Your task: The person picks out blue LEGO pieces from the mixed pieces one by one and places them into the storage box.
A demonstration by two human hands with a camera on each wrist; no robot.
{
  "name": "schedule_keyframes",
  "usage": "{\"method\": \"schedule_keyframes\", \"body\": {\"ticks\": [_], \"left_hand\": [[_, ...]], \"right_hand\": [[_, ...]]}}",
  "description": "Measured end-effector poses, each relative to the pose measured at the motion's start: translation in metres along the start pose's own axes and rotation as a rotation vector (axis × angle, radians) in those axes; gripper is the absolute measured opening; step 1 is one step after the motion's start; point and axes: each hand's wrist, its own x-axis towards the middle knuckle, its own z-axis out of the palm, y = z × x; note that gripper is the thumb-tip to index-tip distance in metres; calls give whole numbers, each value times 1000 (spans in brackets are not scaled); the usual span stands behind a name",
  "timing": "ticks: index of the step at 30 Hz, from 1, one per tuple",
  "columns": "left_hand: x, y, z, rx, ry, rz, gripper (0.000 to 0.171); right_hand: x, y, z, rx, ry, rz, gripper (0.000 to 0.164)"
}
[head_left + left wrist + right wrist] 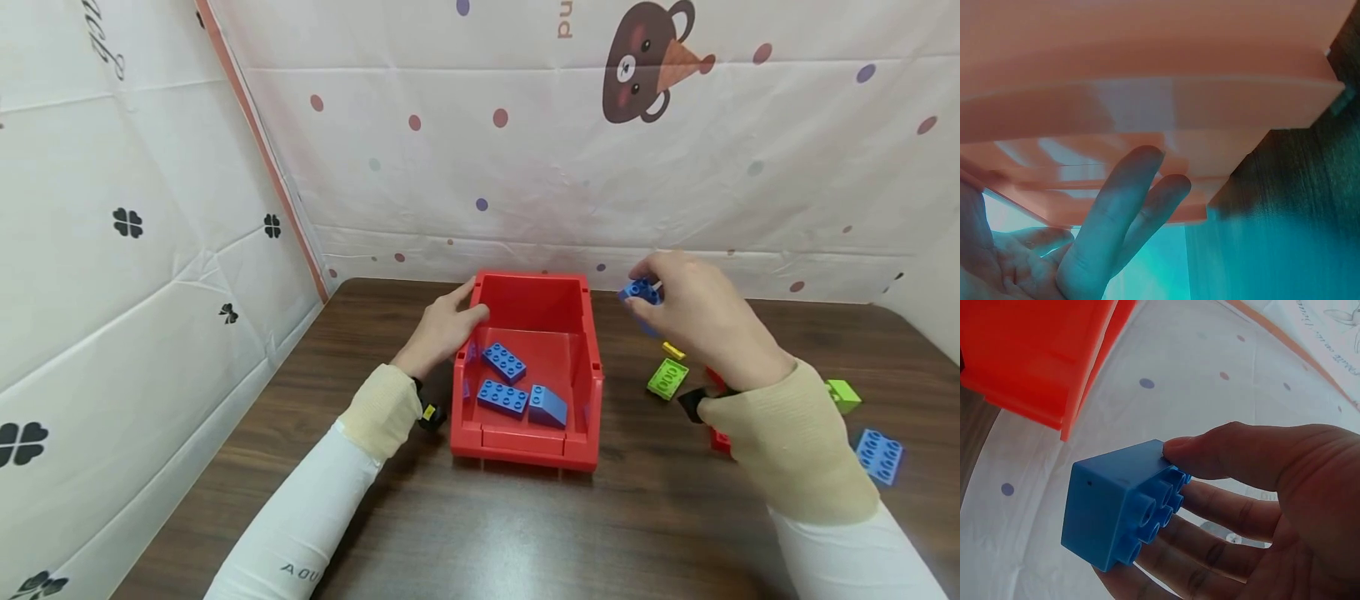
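Note:
A red plastic bin [525, 440] stands on the table, open side up. My left hand [442, 333] holds its left wall, thumb over the rim; in the left wrist view two fingers [1113, 219] extend along the outside. Inside lie two blue studded bricks [504, 362] and a blue sloped brick [547, 407]. To the right of the bin, my right hand [708, 312] is raised and pinches a blue toy brick [1100, 509] between thumb and fingers. In the right wrist view its studs face the palm, and the bin's edge shows beyond it.
Under and beside my right forearm lie loose bricks: a lime green one [667, 379], a small yellow one [673, 351], red ones [720, 440] partly hidden, another green one [843, 396] and a blue one [879, 457]. A printed sheet [420, 183] hangs behind the table.

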Motion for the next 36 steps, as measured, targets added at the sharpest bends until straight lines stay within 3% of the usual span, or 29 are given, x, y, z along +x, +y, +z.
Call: {"method": "schedule_keyframes", "body": {"ticks": [13, 21, 30, 36], "left_hand": [[0, -4, 1, 7, -2, -23, 73], [-1, -3, 2, 4, 10, -18, 73], [-1, 1, 3, -6, 6, -14, 75], [0, 1, 1, -7, 8, -21, 75]], "right_hand": [[1, -7, 9, 35, -39, 4, 43], [2, -15, 11, 58, 33, -13, 44], [8, -26, 13, 52, 99, -132, 43], [18, -37, 18, 29, 92, -203, 41]]}}
